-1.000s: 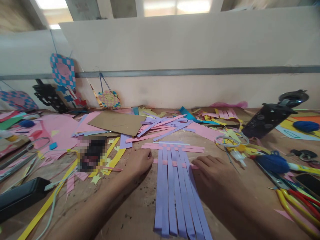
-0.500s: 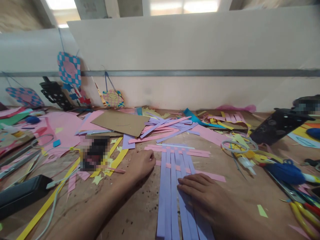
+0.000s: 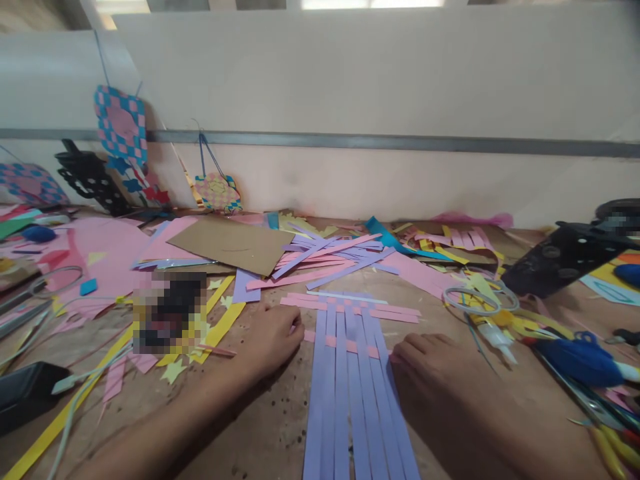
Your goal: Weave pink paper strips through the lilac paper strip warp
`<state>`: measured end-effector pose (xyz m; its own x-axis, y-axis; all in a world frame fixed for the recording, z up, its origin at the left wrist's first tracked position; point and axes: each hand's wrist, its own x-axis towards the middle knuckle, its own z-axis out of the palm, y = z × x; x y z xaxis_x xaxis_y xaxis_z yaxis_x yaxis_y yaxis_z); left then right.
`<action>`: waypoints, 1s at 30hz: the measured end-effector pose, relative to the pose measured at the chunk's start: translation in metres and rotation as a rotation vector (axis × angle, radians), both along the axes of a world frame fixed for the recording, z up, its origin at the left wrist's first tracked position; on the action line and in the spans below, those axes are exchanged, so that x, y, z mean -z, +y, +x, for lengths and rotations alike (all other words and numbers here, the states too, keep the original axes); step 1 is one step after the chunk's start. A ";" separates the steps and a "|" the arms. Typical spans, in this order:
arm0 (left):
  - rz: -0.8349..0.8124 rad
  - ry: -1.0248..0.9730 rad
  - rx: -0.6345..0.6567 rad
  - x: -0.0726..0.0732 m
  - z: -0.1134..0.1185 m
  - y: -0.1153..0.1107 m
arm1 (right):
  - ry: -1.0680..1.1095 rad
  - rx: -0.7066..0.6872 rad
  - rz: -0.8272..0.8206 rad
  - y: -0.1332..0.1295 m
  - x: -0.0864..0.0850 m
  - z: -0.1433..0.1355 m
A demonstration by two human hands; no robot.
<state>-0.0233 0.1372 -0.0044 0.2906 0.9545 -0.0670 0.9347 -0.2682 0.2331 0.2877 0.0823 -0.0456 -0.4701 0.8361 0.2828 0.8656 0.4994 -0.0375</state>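
Long lavender paper strips (image 3: 345, 400) lie side by side, running toward me, with short pink strips woven across their far end. Nearer to me, a loose pink paper strip (image 3: 353, 347) passes over and under them. My left hand (image 3: 277, 340) is closed at this strip's left end, thumb and fingers pinched together. On the other side my right hand (image 3: 425, 367) rests with curled fingers at the right edge of the lavender strips, closed over the strip's right end, which it hides.
Behind the weave lie a pile of loose strips (image 3: 330, 253) and brown cardboard (image 3: 233, 243). Left are a blurred-out dark object (image 3: 173, 313), paper stars (image 3: 173, 371) and a black box with a cable (image 3: 33, 393). Right are blue yarn (image 3: 580, 359), a glue bottle (image 3: 500, 340) and a black tumbler (image 3: 560, 260).
My right hand has moved off the lavender strips to their right edge, and its fingers have curled over the pink strip's end. My left hand stays at the left end. The view has shifted slightly.
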 end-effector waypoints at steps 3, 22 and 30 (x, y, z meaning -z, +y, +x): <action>0.012 -0.005 0.009 0.004 0.000 0.001 | -0.017 -0.010 0.100 -0.004 0.009 -0.007; 0.077 -0.154 0.063 0.027 -0.002 0.017 | 0.115 -0.026 0.163 -0.004 0.003 -0.008; 0.099 -0.182 0.076 0.032 -0.003 0.015 | 0.028 -0.002 0.188 -0.001 0.006 -0.008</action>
<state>-0.0265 0.1526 -0.0360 0.3607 0.9287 0.0857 0.8558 -0.3661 0.3655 0.2794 0.0811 -0.0517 -0.4613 0.7663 0.4471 0.8646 0.5014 0.0327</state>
